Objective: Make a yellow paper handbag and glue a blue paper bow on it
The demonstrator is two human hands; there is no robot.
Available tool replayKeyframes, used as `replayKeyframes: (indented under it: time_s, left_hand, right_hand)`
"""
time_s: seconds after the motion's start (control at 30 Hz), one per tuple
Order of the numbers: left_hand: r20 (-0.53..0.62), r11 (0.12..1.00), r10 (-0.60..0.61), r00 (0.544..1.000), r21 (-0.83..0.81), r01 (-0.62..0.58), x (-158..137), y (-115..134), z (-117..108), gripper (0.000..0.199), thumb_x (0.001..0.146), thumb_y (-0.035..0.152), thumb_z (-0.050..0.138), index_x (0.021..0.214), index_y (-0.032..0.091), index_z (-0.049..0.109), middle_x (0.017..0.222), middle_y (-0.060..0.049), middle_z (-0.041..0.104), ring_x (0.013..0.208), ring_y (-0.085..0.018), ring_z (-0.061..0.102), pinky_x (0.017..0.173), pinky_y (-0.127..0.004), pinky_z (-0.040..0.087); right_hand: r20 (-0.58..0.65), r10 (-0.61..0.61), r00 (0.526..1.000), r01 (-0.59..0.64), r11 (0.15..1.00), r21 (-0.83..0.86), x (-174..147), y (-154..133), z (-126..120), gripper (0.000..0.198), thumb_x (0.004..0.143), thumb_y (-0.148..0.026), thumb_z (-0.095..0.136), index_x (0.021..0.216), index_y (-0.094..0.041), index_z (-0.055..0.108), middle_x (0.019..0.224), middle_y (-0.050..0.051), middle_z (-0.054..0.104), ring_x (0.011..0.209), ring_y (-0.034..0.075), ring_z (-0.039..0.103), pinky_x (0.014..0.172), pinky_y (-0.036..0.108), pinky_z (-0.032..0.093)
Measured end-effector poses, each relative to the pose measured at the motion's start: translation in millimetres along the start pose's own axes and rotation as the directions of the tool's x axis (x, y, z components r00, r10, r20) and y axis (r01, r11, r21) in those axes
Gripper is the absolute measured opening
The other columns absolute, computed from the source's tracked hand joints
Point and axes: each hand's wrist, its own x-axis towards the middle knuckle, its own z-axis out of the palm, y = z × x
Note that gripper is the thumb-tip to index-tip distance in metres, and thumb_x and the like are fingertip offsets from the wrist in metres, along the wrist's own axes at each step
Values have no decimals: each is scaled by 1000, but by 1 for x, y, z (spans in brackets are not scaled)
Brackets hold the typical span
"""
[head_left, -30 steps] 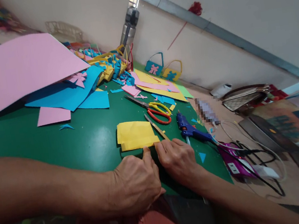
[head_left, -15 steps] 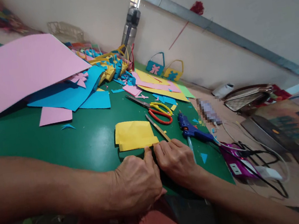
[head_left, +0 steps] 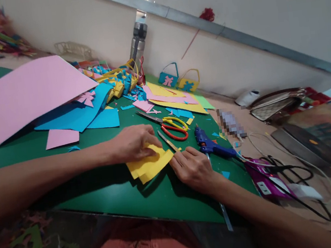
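A piece of folded yellow paper (head_left: pixel 141 170) is tilted a little off the green table, with creased strips along its near side. My left hand (head_left: pixel 137 140) grips it from above, thumb and fingers closed over its upper part. At the paper's right end is my right hand (head_left: pixel 191 167), fingers curled and pinched at the corner; the fingertips are partly hidden. Just beyond the right hand lies a thin blade with a tan handle (head_left: pixel 169 142). Scissors with red and yellow handles (head_left: pixel 174 127) rest behind it.
A blue glue gun (head_left: pixel 209 142) lies to the right, its cord running near a purple power strip (head_left: pixel 267 181). Large pink (head_left: pixel 32 93) and blue (head_left: pixel 78 113) sheets cover the left. Small paper bags (head_left: pixel 188 81), scraps and a bottle (head_left: pixel 138 41) stand behind.
My left hand has moved from the table's near edge up onto the yellow paper and closed on it. The paper has turned and tilted. My right hand stays at its right end.
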Motion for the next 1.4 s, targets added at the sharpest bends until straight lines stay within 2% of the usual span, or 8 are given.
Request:
replayKeyframes:
  time_s: [0.17, 0.33, 0.53, 0.77, 1.17, 1.4]
  left_hand:
    - [146, 982, 79, 986, 161, -103, -4, 5, 18, 17, 80, 26, 56, 90, 28, 70, 98, -6, 55, 86, -18, 52, 68, -28, 38]
    - [169, 940, 96, 981, 309, -145, -6, 9, 19, 13, 80, 28, 56, 78, 26, 69, 98, -8, 52, 89, -24, 45, 66, -32, 33]
    - [161, 924, 108, 981, 348, -159, -4, 10, 20, 21, 83, 32, 53, 72, 22, 68, 93, -9, 52, 89, -26, 42, 62, -33, 28]
    - [154, 910, 118, 981, 378, -169, -7, 10, 21, 16, 82, 28, 57, 71, 20, 65, 90, -10, 53, 87, -25, 42, 62, -35, 26]
    - [176, 893, 146, 974, 400, -206, -12, 13, 20, 17, 80, 26, 57, 66, 18, 62, 88, -9, 53, 88, -25, 41, 63, -35, 26]
    - [145, 882, 165, 976, 421, -212, -16, 10, 23, 17, 82, 26, 54, 69, 17, 60, 88, -9, 53, 87, -24, 41, 63, -36, 26]
  right_hand:
    - [0, 12, 1000, -12, 1000, 12, 1, -1, 1, 35, 85, -6, 42, 53, -18, 49, 47, 1, 44, 48, 16, 32, 55, 29, 22]
    - [7, 28, 1000, -28, 999, 15, 0, -3, 1, 34, 85, -5, 42, 54, -18, 50, 47, 0, 43, 48, 15, 31, 54, 29, 21]
    - [3, 4, 1000, -4, 1000, 25, 2, -8, -3, 34, 85, -5, 39, 56, -17, 52, 47, 0, 41, 48, 16, 31, 54, 30, 22]
    - [18, -9, 1000, 8, 1000, 22, 5, -10, -6, 35, 85, -3, 39, 55, -17, 52, 46, 1, 42, 47, 16, 32, 54, 31, 21]
    - [-7, -110, 994, 110, 991, 79, 14, -25, -14, 30, 83, -4, 40, 59, -17, 52, 47, 2, 46, 45, 17, 35, 53, 33, 22]
    - [8, -99, 995, 98, 992, 81, 17, -27, -19, 32, 83, -2, 38, 58, -17, 52, 47, 2, 45, 45, 16, 34, 53, 33, 22]
